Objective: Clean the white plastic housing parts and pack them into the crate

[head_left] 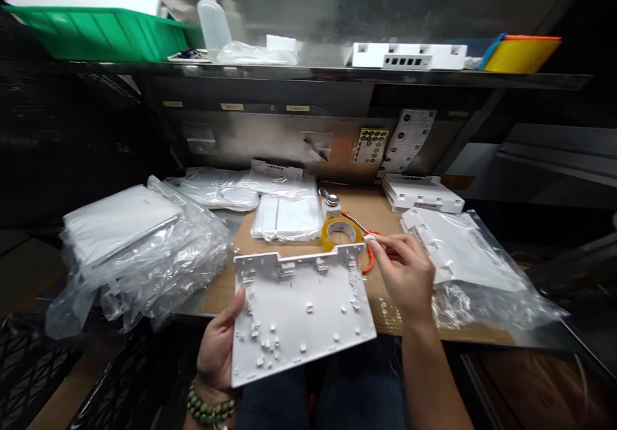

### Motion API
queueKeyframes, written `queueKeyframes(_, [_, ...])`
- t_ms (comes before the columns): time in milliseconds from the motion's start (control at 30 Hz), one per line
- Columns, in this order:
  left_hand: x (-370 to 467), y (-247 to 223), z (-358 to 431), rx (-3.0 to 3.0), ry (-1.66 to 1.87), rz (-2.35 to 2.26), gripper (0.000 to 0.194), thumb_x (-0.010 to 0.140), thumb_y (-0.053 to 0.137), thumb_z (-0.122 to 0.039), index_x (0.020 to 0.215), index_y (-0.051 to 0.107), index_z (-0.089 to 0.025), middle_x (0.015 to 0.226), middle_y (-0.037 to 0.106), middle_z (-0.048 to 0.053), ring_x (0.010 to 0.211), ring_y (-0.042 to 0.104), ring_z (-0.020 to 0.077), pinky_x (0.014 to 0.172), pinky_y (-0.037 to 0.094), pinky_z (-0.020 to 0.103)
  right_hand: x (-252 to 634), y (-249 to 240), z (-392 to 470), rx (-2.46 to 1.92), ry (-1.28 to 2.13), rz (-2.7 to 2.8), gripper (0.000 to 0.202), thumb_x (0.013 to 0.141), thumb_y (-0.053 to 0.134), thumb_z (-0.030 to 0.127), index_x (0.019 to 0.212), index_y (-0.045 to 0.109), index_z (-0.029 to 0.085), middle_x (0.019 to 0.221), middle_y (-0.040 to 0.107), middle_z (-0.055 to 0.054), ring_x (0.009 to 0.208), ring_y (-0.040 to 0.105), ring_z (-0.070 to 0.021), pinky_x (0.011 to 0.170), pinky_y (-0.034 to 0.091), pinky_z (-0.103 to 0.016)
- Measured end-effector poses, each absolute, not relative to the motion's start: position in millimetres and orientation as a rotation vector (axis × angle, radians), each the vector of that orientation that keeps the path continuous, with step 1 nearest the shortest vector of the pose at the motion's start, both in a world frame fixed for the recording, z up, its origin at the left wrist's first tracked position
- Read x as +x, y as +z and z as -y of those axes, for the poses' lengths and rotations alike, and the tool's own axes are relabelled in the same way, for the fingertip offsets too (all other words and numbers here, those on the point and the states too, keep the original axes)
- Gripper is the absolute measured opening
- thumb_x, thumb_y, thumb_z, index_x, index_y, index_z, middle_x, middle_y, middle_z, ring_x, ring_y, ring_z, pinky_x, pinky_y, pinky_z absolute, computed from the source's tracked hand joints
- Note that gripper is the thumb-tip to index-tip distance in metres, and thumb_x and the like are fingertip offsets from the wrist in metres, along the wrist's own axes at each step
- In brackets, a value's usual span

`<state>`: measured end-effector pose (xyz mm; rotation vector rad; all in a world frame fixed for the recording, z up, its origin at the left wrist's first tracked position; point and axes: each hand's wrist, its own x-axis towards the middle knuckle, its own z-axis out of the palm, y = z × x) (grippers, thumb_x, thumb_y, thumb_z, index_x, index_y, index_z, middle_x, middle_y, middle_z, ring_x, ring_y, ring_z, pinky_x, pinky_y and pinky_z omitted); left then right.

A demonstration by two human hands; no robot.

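My left hand (218, 346) grips a white plastic housing panel (308, 317) by its left edge, thumb on the upper face. Small posts and clips stand up from the panel's inner side, which is turned toward me and tilted. Just off its upper right corner, my right hand (405, 266) is closed in a pinch on a small white piece (370, 240), too small to name. Behind that hand lie a roll of yellow tape (329, 236) and an orange-handled tool (370, 261), partly hidden by the fingers. A small white bottle with a metal top (330, 206) stands beside the tape.
Bagged white panels (120, 224) pile up at the left, with a stack of plastic-wrapped sheets (286, 216) at centre back. More white housings (463, 250) lie on plastic at the right. Overhead, a shelf (318, 75) carries a green bin (101, 35), a squeeze bottle (213, 25) and a yellow container (523, 54).
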<state>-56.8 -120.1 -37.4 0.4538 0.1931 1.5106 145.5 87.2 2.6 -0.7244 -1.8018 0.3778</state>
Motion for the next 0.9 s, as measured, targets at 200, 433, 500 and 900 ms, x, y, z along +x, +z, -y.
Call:
queueKeyframes(200, [-14.9, -16.1, 99.3, 0.051, 1.667, -0.600, 0.072, 0.099, 0.048, -0.025, 0.165, 0.019, -0.024, 0.143, 0.057, 0.016, 0.138, 0.056, 0.0245, 0.130, 0.036, 0.045, 108.4, 36.2, -26.5, -0.380, 0.457, 1.924, 0.021, 0.090, 0.072, 0.009, 0.109, 0.073, 0.018, 0.100, 0.063, -0.004, 0.085, 0.061, -0.0089, 0.073, 0.055, -0.022])
queueKeyframes(433, [6.7, -14.6, 92.0, 0.034, 1.763, -0.595, 0.089, 0.092, 0.063, -0.022, 0.165, 0.013, -0.036, 0.146, 0.057, 0.007, 0.138, 0.057, 0.0209, 0.128, 0.040, 0.036, 79.3, 40.9, -8.0, -0.299, 0.509, 1.971, 0.016, 0.093, 0.068, 0.012, 0.107, 0.073, 0.017, 0.101, 0.064, -0.006, 0.088, 0.064, -0.0124, 0.077, 0.056, -0.026])
queueKeyframes(500, [6.0, -15.3, 91.4, 0.027, 1.744, -0.608, 0.089, 0.091, 0.065, -0.023, 0.164, 0.017, -0.035, 0.145, 0.057, 0.007, 0.137, 0.057, 0.0214, 0.128, 0.041, 0.036, 82.3, 39.8, -11.3, -0.334, 0.513, 1.962, 0.017, 0.093, 0.067, 0.012, 0.107, 0.074, 0.017, 0.101, 0.064, -0.006, 0.089, 0.064, -0.0121, 0.076, 0.055, -0.024])
queueKeyframes(900, [-31.2, -18.2, 108.8, 0.210, 1.611, -0.395, 0.066, 0.105, 0.029, -0.038, 0.164, 0.021, -0.011, 0.144, 0.054, 0.021, 0.142, 0.051, 0.0271, 0.130, 0.033, 0.044, 99.0, 19.6, -117.4, -0.777, 0.453, 1.900, 0.026, 0.092, 0.070, 0.043, 0.100, 0.079, 0.020, 0.095, 0.067, -0.004, 0.070, 0.053, -0.0105, 0.065, 0.044, -0.026])
